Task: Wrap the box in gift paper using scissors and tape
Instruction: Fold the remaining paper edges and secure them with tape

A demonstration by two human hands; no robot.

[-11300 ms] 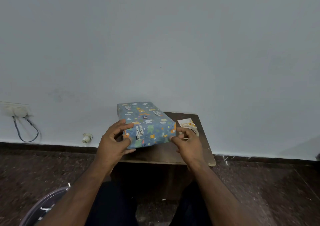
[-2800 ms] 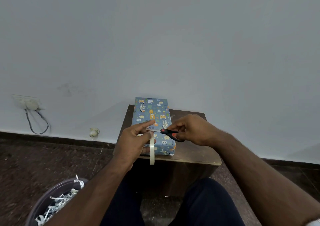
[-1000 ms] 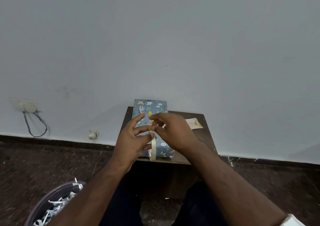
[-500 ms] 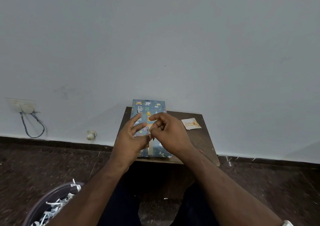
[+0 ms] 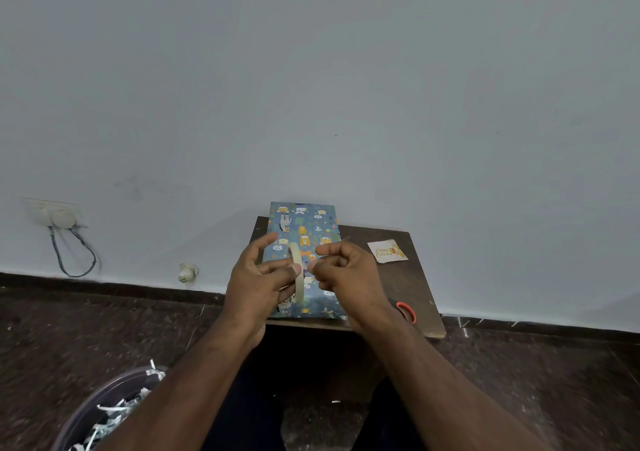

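Above the blue animal-print wrapped box (image 5: 304,229), left hand (image 5: 256,284) grips the pale tape roll (image 5: 297,272); right hand (image 5: 346,274) pinches its free end.

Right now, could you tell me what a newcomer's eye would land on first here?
First, the wrapped box, blue with cartoon animals, lying on the small brown table against the wall. In front of it the left hand holds a tape roll, while the right hand pinches near its edge.
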